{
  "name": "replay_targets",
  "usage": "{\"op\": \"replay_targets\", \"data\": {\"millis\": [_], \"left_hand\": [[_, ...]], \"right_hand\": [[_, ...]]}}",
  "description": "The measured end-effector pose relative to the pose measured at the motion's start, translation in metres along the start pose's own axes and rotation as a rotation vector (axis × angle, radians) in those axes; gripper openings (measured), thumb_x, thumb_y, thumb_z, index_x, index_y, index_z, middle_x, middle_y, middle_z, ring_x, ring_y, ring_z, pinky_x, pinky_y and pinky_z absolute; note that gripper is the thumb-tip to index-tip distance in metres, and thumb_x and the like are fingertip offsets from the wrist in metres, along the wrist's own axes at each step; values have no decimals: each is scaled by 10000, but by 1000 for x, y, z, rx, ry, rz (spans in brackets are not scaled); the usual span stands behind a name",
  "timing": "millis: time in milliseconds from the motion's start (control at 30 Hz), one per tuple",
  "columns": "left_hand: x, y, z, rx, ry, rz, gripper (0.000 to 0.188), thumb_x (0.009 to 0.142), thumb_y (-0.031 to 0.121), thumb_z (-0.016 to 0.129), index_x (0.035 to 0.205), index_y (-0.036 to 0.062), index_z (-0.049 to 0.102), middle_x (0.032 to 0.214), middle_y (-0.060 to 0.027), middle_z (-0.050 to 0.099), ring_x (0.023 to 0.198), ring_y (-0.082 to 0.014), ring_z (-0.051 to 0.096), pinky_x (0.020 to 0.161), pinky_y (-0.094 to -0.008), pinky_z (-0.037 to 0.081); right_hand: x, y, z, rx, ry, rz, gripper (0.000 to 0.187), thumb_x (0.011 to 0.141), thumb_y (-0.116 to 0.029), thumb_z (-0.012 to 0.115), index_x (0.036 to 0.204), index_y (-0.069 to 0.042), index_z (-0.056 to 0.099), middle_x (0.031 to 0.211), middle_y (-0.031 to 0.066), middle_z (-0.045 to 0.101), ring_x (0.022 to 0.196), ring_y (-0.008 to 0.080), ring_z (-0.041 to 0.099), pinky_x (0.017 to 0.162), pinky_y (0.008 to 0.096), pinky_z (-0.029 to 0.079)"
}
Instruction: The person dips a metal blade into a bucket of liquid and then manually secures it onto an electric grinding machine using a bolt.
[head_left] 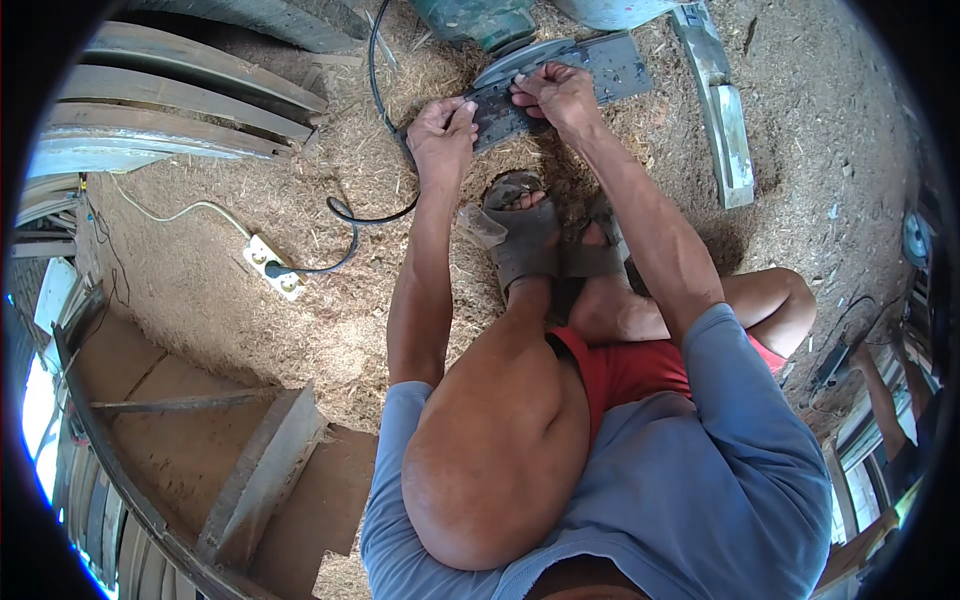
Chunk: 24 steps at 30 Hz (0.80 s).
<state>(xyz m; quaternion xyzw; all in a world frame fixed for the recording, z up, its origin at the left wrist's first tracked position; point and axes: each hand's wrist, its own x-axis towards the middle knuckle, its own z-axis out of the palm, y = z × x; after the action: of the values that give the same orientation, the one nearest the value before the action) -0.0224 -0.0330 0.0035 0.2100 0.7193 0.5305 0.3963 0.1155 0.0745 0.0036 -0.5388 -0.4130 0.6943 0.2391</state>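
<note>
In front of my feet, a green machine point(478, 22) that looks like a grinder stands with a grey round disc point(522, 60) on its near side. Beneath the disc lies a dark flat board point(622, 68) with speckles on it. My left hand point(443, 132) is closed, thumb against fingers, at the left end of the board. Close to the disc, my right hand point(562, 98) is pinched, fingertips turned toward the left hand. Whatever sits between the fingers of either hand is too small or hidden to name.
A black cord point(376, 85) runs from near the board to a white power strip point(272, 268) on the shavings-covered floor. Curved planks point(190, 95) lie upper left, a wooden frame point(255, 480) lower left. Right of the machine lies a timber piece point(728, 140). Another person's arms point(885, 390) show far right.
</note>
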Motion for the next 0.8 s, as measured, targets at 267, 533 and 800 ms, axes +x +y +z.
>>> {"op": "replay_targets", "data": {"millis": [267, 533, 800], "left_hand": [[0, 3, 2, 43, -14, -15, 148, 895, 75, 669, 986, -36, 630, 863, -73, 690, 621, -75, 605, 541, -193, 507], [3, 2, 8, 49, 12, 7, 159, 861, 76, 710, 963, -31, 650, 769, -48, 656, 600, -79, 595, 503, -222, 474], [5, 4, 10, 59, 1, 13, 173, 857, 73, 713, 971, -45, 656, 790, -58, 663, 614, -86, 590, 541, -229, 486]], "right_hand": [[-2, -1, 0, 43, 37, -2, 106, 896, -104, 670, 852, -9, 663, 809, 83, 709, 664, 118, 676, 542, 232, 511], [-5, -4, -3, 67, 64, -7, 76, 899, -74, 654, 869, -4, 655, 799, 91, 704, 665, 127, 679, 547, 230, 521], [-5, -5, -3, 87, 78, -29, 72, 904, -69, 645, 868, -7, 648, 796, 93, 703, 656, 134, 683, 538, 234, 515]]}}
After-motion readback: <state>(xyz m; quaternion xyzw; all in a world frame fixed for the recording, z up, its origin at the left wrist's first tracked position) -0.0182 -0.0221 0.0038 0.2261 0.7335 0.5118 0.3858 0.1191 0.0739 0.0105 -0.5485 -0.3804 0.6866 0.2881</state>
